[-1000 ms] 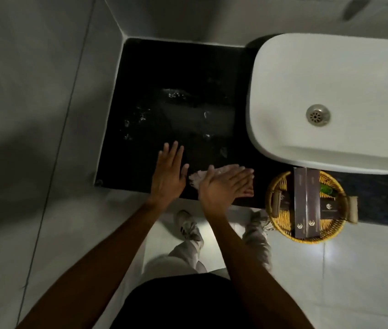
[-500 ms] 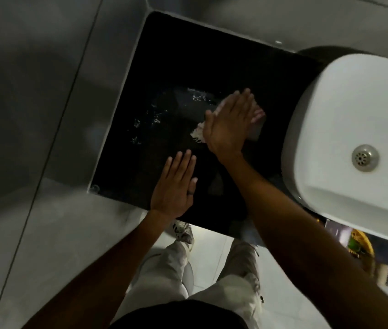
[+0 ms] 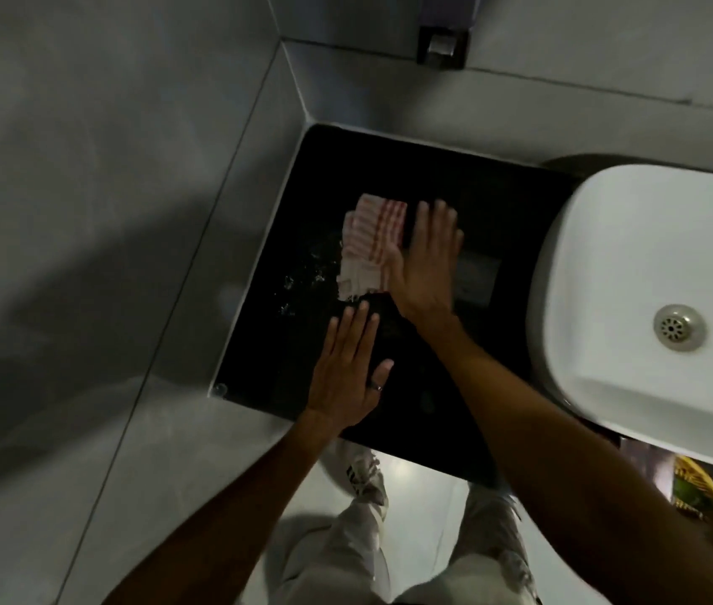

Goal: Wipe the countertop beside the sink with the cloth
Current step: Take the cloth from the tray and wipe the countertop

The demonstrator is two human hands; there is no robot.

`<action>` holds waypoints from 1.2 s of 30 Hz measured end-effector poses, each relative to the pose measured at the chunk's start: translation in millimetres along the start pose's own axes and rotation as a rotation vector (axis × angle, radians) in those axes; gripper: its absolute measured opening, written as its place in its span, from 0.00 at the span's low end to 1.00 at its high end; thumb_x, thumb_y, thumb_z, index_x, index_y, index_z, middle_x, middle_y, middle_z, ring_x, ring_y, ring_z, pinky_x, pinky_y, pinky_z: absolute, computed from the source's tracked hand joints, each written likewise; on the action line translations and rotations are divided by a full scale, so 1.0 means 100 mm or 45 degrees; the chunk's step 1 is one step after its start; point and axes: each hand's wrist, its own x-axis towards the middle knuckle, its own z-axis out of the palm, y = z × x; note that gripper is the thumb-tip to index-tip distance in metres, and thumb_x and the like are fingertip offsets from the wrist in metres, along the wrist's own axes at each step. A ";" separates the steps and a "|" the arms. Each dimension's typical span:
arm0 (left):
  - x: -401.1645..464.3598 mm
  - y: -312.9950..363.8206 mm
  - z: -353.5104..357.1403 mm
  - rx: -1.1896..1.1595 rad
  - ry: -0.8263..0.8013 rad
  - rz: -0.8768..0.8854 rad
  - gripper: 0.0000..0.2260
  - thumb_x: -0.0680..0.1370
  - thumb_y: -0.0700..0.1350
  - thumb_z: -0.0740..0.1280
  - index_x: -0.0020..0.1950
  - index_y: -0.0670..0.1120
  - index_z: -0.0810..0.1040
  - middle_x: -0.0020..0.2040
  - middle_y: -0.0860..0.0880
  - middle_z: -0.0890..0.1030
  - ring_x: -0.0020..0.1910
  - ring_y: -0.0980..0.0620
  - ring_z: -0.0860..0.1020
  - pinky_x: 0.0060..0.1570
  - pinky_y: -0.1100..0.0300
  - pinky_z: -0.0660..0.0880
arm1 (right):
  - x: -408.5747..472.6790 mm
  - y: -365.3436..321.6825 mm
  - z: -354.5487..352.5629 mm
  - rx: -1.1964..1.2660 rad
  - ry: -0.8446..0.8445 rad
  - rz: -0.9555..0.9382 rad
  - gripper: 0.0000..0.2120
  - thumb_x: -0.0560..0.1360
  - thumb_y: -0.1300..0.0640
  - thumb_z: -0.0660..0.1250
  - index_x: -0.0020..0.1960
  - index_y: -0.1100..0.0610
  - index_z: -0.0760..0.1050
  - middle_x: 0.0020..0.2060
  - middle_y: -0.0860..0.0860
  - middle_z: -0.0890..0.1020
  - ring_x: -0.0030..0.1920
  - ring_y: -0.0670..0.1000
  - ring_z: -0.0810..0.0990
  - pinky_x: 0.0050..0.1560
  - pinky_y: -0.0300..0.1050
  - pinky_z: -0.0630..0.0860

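Observation:
A white cloth with red stripes (image 3: 370,246) lies folded on the black countertop (image 3: 490,203), left of the white sink (image 3: 621,255). My right hand (image 3: 426,264) presses flat on the cloth's right edge, fingers together and pointing to the back wall. Most of the cloth shows to the left of that hand. My left hand (image 3: 348,373) rests flat on the counter near its front edge, fingers spread, a ring on one finger, holding nothing. Water droplets (image 3: 298,281) glint on the counter just left of the cloth.
Grey tiled walls close the counter on the left and at the back. A wall-mounted fitting (image 3: 442,41) hangs above the back edge. A yellow woven basket (image 3: 695,491) shows at the right, in front of the sink. My legs and shoes stand below the counter's front edge.
My right hand has slid the cloth from the front edge to the back of the counter and then leftwards toward the droplets. My left hand has stayed flat near the front edge.

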 end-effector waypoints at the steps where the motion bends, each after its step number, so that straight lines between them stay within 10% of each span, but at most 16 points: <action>1: 0.17 -0.05 -0.09 -0.063 0.031 0.075 0.29 0.84 0.56 0.56 0.80 0.39 0.62 0.82 0.38 0.60 0.83 0.40 0.55 0.81 0.41 0.53 | -0.20 0.15 0.00 -0.040 0.027 0.096 0.37 0.83 0.39 0.48 0.82 0.61 0.46 0.82 0.62 0.48 0.82 0.62 0.45 0.80 0.64 0.44; 13: 2.06 -0.63 -0.13 0.345 -0.348 0.394 0.41 0.80 0.68 0.54 0.83 0.41 0.53 0.85 0.43 0.52 0.84 0.45 0.51 0.82 0.45 0.48 | -0.46 0.45 0.17 -0.376 -0.001 0.236 0.35 0.82 0.40 0.50 0.82 0.59 0.53 0.81 0.63 0.53 0.82 0.62 0.50 0.80 0.64 0.48; 24: 1.49 -0.77 -0.07 0.071 0.065 -0.684 0.42 0.78 0.66 0.54 0.81 0.36 0.56 0.82 0.37 0.58 0.82 0.37 0.56 0.80 0.38 0.51 | -0.46 0.44 0.17 -0.379 0.038 0.247 0.34 0.82 0.42 0.52 0.82 0.58 0.53 0.81 0.61 0.54 0.82 0.61 0.51 0.80 0.63 0.48; 36: 0.26 -0.60 0.05 0.064 0.196 -1.233 0.38 0.81 0.63 0.52 0.82 0.37 0.54 0.83 0.37 0.57 0.82 0.38 0.55 0.80 0.38 0.50 | -0.50 0.43 0.17 -0.345 0.023 0.248 0.34 0.82 0.40 0.48 0.82 0.57 0.52 0.82 0.61 0.52 0.82 0.61 0.50 0.80 0.63 0.46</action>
